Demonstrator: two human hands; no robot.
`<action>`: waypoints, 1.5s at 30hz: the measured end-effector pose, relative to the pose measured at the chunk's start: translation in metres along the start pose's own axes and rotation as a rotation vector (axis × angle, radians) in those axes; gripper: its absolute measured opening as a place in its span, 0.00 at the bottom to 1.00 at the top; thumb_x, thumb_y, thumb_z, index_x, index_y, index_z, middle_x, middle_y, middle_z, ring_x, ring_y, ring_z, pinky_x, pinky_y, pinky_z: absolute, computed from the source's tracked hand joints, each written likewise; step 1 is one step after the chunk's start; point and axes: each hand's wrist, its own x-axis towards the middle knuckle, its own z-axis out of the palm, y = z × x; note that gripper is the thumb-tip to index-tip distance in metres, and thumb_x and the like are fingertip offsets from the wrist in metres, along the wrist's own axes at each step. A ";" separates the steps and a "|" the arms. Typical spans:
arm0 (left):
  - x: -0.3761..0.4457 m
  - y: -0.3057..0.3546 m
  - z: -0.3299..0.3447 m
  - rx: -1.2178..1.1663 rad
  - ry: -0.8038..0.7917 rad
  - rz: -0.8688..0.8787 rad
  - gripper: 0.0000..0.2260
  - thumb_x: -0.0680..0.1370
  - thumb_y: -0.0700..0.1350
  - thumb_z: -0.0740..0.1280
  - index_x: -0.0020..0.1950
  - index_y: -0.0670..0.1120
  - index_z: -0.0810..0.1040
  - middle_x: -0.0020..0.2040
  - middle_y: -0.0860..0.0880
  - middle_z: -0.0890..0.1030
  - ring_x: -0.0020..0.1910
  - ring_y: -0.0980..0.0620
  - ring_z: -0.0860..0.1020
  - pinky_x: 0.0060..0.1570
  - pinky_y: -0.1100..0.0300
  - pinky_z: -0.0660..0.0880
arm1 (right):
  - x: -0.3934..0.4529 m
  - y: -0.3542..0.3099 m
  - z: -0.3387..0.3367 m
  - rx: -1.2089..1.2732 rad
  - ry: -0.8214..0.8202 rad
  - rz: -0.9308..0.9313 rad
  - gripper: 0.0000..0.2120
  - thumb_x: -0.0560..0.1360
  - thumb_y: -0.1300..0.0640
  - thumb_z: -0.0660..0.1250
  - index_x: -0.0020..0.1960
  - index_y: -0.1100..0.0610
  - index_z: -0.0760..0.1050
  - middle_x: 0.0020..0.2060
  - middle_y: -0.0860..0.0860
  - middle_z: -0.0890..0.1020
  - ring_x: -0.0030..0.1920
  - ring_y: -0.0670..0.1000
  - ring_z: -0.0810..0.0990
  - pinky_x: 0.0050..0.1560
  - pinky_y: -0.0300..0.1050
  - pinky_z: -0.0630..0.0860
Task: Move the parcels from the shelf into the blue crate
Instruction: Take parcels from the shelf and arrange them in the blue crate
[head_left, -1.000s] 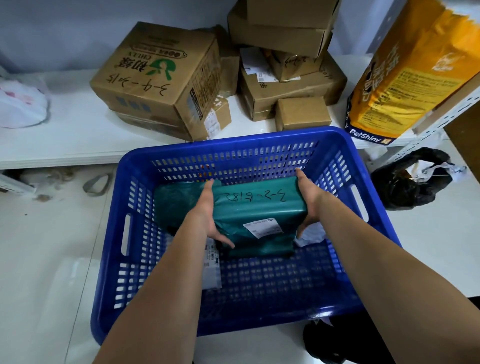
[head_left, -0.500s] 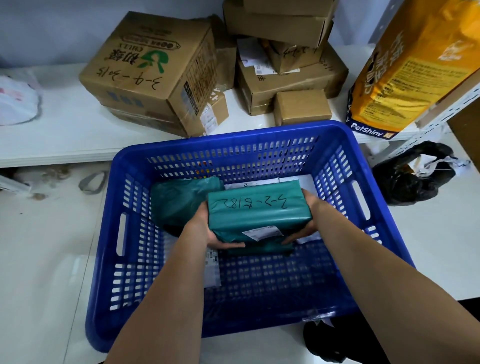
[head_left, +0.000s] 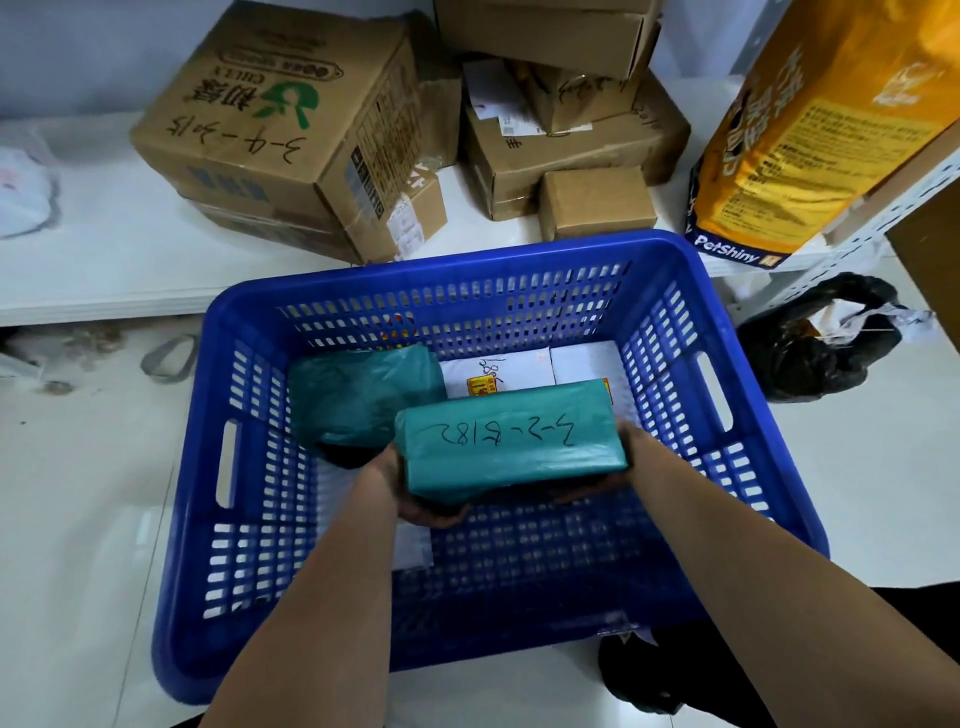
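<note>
green parcel (head_left: 511, 439) inside blue crate (head_left: 753, 395), held low over floor. left hand (head_left: 415, 499) and right hand (head_left: 621, 462) cupped under ends, fingers curled beneath. looks light, boxy under slick poly wrap; hold ends, may slip.

Over the last second the green parcel (head_left: 511, 441) has tipped from steeply tilted toward flat, so its handwritten top face is presented upward and the white label seen earlier on its near side is out of view. The left hand (head_left: 415, 499) and right hand (head_left: 618, 462) have shifted from gripping its ends to holding it from beneath. The white parcels (head_left: 498, 374) at the back of the blue crate (head_left: 467, 260) are now uncovered.
</note>
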 end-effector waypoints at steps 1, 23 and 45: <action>-0.005 0.000 0.000 0.042 0.004 0.006 0.15 0.71 0.54 0.67 0.43 0.42 0.83 0.39 0.42 0.83 0.38 0.42 0.82 0.48 0.49 0.76 | 0.000 0.001 -0.003 0.011 0.017 -0.053 0.28 0.81 0.53 0.54 0.32 0.64 0.82 0.30 0.59 0.84 0.28 0.58 0.83 0.42 0.56 0.78; -0.077 0.013 0.020 0.638 -0.068 0.803 0.53 0.53 0.45 0.86 0.72 0.59 0.63 0.69 0.52 0.74 0.66 0.50 0.74 0.66 0.44 0.72 | -0.080 -0.026 -0.027 -0.350 -0.107 -0.632 0.32 0.62 0.66 0.80 0.64 0.57 0.76 0.59 0.50 0.82 0.61 0.51 0.80 0.63 0.49 0.76; -0.044 -0.023 0.081 1.323 0.860 1.411 0.20 0.83 0.54 0.50 0.74 0.53 0.66 0.71 0.48 0.70 0.72 0.47 0.64 0.70 0.41 0.62 | -0.031 -0.003 -0.023 -0.106 0.780 -0.524 0.15 0.78 0.62 0.61 0.63 0.65 0.75 0.59 0.63 0.79 0.60 0.62 0.78 0.57 0.49 0.74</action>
